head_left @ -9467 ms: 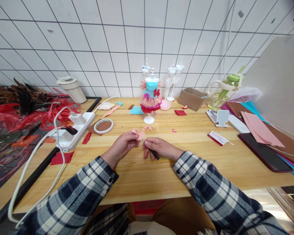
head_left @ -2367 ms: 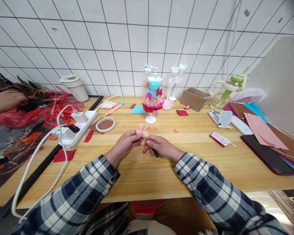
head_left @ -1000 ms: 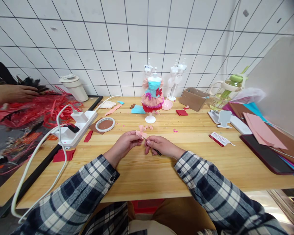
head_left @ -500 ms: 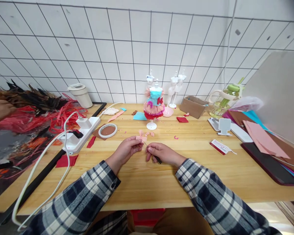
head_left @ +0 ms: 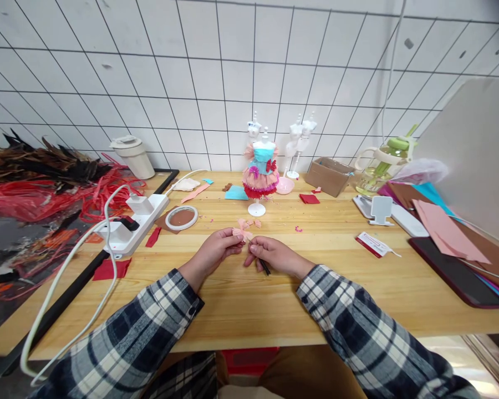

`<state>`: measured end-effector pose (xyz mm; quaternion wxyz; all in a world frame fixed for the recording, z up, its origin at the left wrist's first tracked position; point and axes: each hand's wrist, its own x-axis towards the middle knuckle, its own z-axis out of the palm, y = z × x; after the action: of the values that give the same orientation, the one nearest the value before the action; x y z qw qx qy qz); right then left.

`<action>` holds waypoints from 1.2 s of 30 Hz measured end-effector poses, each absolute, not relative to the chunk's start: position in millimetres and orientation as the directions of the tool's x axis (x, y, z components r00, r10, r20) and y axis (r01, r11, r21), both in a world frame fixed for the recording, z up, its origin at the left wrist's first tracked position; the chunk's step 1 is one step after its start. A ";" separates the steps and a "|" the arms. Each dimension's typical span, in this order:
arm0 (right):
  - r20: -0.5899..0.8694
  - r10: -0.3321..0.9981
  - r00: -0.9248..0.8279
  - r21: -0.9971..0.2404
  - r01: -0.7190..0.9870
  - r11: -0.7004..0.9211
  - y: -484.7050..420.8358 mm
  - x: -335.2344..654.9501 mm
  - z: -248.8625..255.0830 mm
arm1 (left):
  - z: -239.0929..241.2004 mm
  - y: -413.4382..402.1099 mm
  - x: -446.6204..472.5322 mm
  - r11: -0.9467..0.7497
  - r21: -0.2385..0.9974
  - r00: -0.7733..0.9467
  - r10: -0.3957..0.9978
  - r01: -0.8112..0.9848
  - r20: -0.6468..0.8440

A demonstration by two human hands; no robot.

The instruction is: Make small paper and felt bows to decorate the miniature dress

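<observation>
Pinched in the fingers of my left hand (head_left: 218, 249) is a small pink crepe-paper flower (head_left: 242, 231) with spread petals. My right hand (head_left: 274, 255) is closed around a slim tool (head_left: 266, 268) with a black end; its thin tip points at the flower's base, and the fingers hide most of it. Both hands are close together, low over the table. Just beyond the flower lie small pink paper scraps (head_left: 255, 223). Farther back stands a miniature dress form (head_left: 260, 160) in a blue bodice and a ruffled pink and red skirt, with bows on it.
On the left are a power strip (head_left: 137, 227) with looping cables, a tape roll (head_left: 182, 218), a cup (head_left: 132, 158) and tangled red strands (head_left: 62, 194). A cardboard box (head_left: 328, 177), a pink bowl (head_left: 285, 186), a phone stand (head_left: 381, 210), a bottle (head_left: 382, 166) and paper sheets (head_left: 447, 230) are toward the right.
The view has tilted slightly. The other person's hand at the far left is out of sight now. My right hand has shifted a little toward the flower, with the tool steeper.
</observation>
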<state>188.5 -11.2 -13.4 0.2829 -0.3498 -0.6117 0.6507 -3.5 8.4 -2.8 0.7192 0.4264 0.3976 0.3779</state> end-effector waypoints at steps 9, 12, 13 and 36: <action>-0.111 0.775 -0.622 -0.994 0.060 -0.095 -11.2 188.7 -12.0 | -3.2 8.6 -3.6 0.347 0.911 0.389 0.888 -0.222 -0.243; -0.106 0.781 -0.616 -0.994 0.050 -0.095 -10.9 188.8 -14.0 | -2.8 8.6 -3.7 0.353 0.909 0.390 0.887 -0.223 -0.249; -0.107 0.783 -0.613 -0.994 0.048 -0.099 -10.8 188.8 -14.7 | -2.7 8.7 -3.7 0.354 0.908 0.391 0.886 -0.225 -0.249; -0.143 0.758 -0.636 -0.990 0.085 -0.115 -10.9 190.9 -12.3 | -3.9 9.7 -5.5 0.357 0.898 0.382 0.891 -0.257 -0.245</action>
<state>190.9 -10.9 -12.3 0.2539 -0.3428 -0.6147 0.6634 -5.5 9.7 -3.9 0.7254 0.4058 0.3904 0.3958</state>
